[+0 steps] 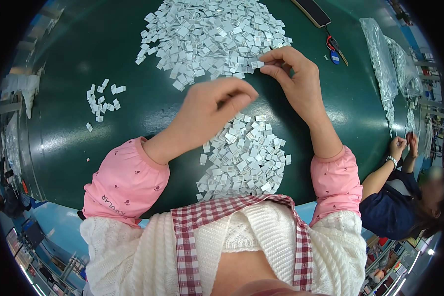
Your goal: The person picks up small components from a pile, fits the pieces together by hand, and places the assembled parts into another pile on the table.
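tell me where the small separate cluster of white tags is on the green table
In the head view the small cluster of white tags lies on the left of the green table, apart from the big far pile and left of the left hand.

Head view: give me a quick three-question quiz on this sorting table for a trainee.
1. True or false: the right hand pinches a small white piece at the edge of the far pile.
2. How many separate groups of white pieces lie on the green table? A) one B) three C) five
3. Fill in: the left hand hovers just above the ____ pile.

Key: 1 true; 2 B (far pile, near pile, small cluster to the left); 3 near.
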Available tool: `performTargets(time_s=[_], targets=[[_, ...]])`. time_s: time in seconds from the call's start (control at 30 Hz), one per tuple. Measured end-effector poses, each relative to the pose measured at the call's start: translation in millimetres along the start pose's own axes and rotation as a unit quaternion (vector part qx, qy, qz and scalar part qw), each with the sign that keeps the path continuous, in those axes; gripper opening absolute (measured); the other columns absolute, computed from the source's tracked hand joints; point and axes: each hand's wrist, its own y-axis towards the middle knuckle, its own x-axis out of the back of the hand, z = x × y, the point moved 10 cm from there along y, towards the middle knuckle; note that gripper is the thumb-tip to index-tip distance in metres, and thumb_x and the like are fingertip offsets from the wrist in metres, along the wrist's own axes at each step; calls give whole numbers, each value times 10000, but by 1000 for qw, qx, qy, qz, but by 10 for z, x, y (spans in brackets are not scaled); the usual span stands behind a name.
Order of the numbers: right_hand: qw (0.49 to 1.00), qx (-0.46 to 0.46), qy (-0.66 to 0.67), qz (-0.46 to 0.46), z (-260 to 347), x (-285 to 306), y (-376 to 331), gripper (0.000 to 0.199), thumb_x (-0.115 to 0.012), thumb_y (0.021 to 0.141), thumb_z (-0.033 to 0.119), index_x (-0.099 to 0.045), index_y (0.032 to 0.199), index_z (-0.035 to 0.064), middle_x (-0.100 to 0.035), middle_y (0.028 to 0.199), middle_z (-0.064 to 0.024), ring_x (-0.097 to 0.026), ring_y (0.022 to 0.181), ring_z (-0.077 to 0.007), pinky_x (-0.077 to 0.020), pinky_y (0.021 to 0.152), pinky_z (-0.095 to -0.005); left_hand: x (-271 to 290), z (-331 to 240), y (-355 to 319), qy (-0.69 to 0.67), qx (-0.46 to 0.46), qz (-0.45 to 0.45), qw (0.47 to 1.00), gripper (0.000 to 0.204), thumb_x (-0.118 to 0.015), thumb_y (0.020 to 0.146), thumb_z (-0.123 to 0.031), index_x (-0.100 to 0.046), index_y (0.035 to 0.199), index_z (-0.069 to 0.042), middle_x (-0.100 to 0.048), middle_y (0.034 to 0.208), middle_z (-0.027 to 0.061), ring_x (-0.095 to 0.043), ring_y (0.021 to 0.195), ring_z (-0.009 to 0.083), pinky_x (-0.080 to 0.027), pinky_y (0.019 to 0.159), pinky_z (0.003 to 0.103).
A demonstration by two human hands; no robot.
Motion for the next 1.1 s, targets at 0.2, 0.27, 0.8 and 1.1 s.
performTargets(time_s=[0.2,0.27,0.8,1.1], targets=[[989,-19,114,88,69,-135,-52,141,-745,853,-31,-732,989,5,-682,911,-31,-572,778,-113,-460,741,-223,245,45,32,-156,54,-114,980,128,-628,989,-150,-701,991,-45,-680,891,26,-544,702,58,-394,558,187],[987,-10,127,103,97,-159,-58,145,-746,853,-32,-732,993,5,-683,919,-32,-575,782,-113,-462,746,-223,222,39,25,-159,74,-98,980,140,-624,997,-154,-699,1000,-35,-684,896,43,-537,692,54,-386,546,177],[985,90,144,30,324,-67,-98,194,-805,802,89,-735,973,30,-683,836,-45,-600,683,-154,-492,644,-279,111,209,-28,-210,223,-97,947,141,-582,1007,-149,-646,971,-29,-620,771,29,-385,556,18,-262,455,161],[988,75,130,32,340,-85,-247,216,-824,771,126,-745,948,30,-680,847,-60,-627,688,-194,-509,640,-314,52,138,-47,-227,161,-73,958,134,-571,1046,-177,-602,1028,-48,-592,839,35,-443,646,14,-280,446,151]])
